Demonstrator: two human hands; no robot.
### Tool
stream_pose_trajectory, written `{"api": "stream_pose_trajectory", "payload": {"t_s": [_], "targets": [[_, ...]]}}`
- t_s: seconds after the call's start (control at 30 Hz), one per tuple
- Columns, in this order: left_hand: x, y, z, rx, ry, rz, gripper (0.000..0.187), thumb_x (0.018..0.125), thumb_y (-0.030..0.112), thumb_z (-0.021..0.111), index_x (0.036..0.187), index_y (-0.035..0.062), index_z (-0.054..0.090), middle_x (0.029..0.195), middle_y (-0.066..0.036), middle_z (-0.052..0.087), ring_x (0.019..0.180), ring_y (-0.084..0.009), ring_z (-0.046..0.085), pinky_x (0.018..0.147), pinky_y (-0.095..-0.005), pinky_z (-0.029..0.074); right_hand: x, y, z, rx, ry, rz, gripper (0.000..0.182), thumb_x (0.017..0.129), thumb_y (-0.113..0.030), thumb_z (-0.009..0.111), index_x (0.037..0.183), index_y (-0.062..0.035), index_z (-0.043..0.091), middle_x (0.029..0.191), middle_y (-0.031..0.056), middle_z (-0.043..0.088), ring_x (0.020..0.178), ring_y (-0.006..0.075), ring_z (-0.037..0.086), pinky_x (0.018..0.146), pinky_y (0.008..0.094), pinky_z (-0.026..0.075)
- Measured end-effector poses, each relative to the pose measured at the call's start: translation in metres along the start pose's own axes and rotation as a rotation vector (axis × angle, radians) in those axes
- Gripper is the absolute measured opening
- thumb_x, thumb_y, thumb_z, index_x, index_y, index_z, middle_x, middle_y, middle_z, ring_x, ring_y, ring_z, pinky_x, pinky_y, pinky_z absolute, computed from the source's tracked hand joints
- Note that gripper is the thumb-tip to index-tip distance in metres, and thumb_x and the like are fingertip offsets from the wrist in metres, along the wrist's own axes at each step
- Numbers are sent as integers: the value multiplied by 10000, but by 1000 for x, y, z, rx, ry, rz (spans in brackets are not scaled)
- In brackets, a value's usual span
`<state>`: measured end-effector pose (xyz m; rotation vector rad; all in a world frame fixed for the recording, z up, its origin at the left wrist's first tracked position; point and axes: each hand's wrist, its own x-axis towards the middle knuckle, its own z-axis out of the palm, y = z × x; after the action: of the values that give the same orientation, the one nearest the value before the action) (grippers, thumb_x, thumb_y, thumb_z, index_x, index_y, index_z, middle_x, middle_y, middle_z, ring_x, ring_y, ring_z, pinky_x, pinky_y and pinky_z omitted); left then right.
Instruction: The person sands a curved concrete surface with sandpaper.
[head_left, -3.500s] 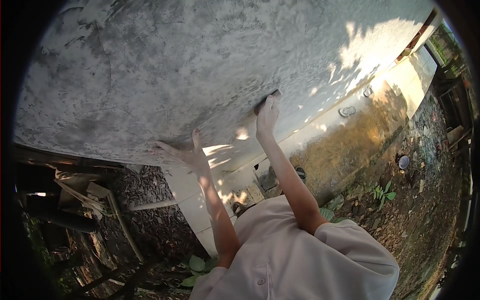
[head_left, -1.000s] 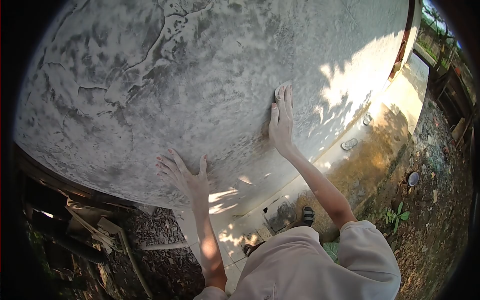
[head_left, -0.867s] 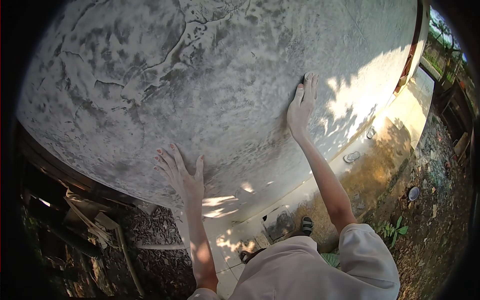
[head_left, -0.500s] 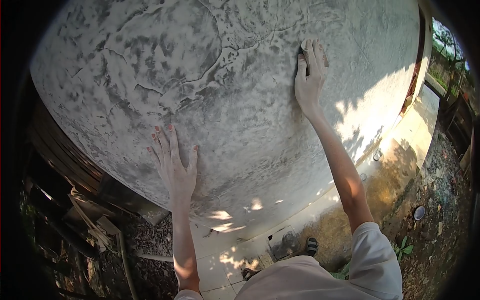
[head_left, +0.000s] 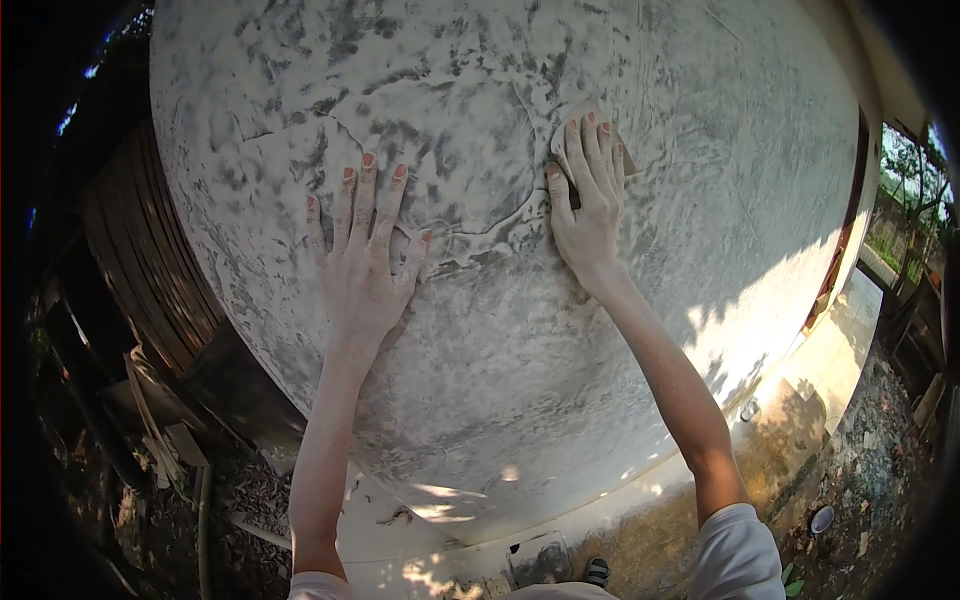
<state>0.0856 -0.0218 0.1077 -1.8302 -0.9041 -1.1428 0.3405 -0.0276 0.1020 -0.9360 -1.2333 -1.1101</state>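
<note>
A grey-white plastered wall (head_left: 480,330), patchy and cracked in its upper part, fills most of the view. My left hand (head_left: 362,265) lies flat on it at left of centre, fingers spread and nothing held. Higher up and to the right, my right hand (head_left: 592,215) presses a folded piece of sandpaper (head_left: 629,164) against the surface. The sheet's pale edges stick out around the fingers; its underside is hidden. Whitish dust coats both hands and forearms.
Wooden planks (head_left: 155,240) stand beyond the wall's left edge, with sticks and debris below. At lower right are a tiled ledge (head_left: 845,330), stained ground and a small round dish (head_left: 822,520). A sandalled foot (head_left: 597,571) shows at the bottom.
The view has tilted upward along the wall. My left hand has moved up the wall, and my right hand with the sandpaper has shifted left, closer to the cracked patch.
</note>
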Motion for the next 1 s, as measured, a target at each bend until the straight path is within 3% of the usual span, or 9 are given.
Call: {"api": "stream_pose_trajectory", "payload": {"t_s": [0.03,0.1,0.23,0.3,0.37,0.47,0.7,0.83,1.0], "targets": [[8,-2,-3,36,1,-9,618,911,449,518,1464,263,316,1537,2,258,1418,-188,221,1180,-441,98,-3,-12,-2,12,10,-16,492,903,-182,576,1375,-98,470,1438,147,415,1355,298,354,1110,464,279],[24,-12,-3,58,80,-39,602,918,459,501,1462,281,314,1535,13,258,1417,-184,223,1184,-434,99,-4,-31,-4,174,-372,-299,473,921,-182,563,1377,-95,468,1450,161,394,1363,324,335,1121,478,244],[50,-43,-7,94,270,-153,555,938,452,471,1454,319,315,1529,35,267,1412,-177,233,1187,-417,107,24,-24,10,140,-207,-195,482,914,-194,572,1375,-97,472,1459,149,386,1368,316,331,1125,489,233],[63,-58,-6,121,329,-179,570,931,447,482,1458,313,309,1530,23,266,1406,-176,245,1183,-427,117,38,-34,20,25,49,92,520,873,-195,609,1369,-102,481,1454,121,402,1357,288,357,1119,490,257],[73,-69,-6,147,380,-201,584,925,443,493,1461,308,304,1530,12,266,1401,-174,257,1179,-437,126,41,-57,25,22,64,43,543,853,-193,618,1371,-107,480,1447,102,417,1351,270,371,1118,493,262],[83,-74,-11,189,435,-242,571,929,442,487,1455,298,320,1519,-5,289,1394,-197,273,1174,-444,142,46,-71,29,173,-278,-377,522,869,-159,585,1378,-118,475,1448,103,417,1362,270,354,1126,486,240],[71,-75,-14,160,372,-218,547,946,404,463,1456,261,327,1518,-36,289,1399,-226,262,1171,-459,144,79,-88,48,70,-10,-155,482,885,-132,543,1365,-126,496,1448,106,419,1370,287,340,1131,472,232],[58,-76,-16,123,308,-200,542,957,398,433,1463,246,313,1526,-32,272,1410,-206,241,1173,-458,139,49,-104,41,90,-279,-407,444,897,-192,560,1335,-127,528,1419,102,457,1344,283,383,1110,464,290],[43,-76,-17,117,241,-191,556,960,409,418,1475,251,282,1536,-31,247,1419,-194,215,1177,-458,124,64,-98,42,22,-168,-365,446,876,-168,579,1318,-122,547,1397,112,480,1321,282,419,1106,477,297]]}}
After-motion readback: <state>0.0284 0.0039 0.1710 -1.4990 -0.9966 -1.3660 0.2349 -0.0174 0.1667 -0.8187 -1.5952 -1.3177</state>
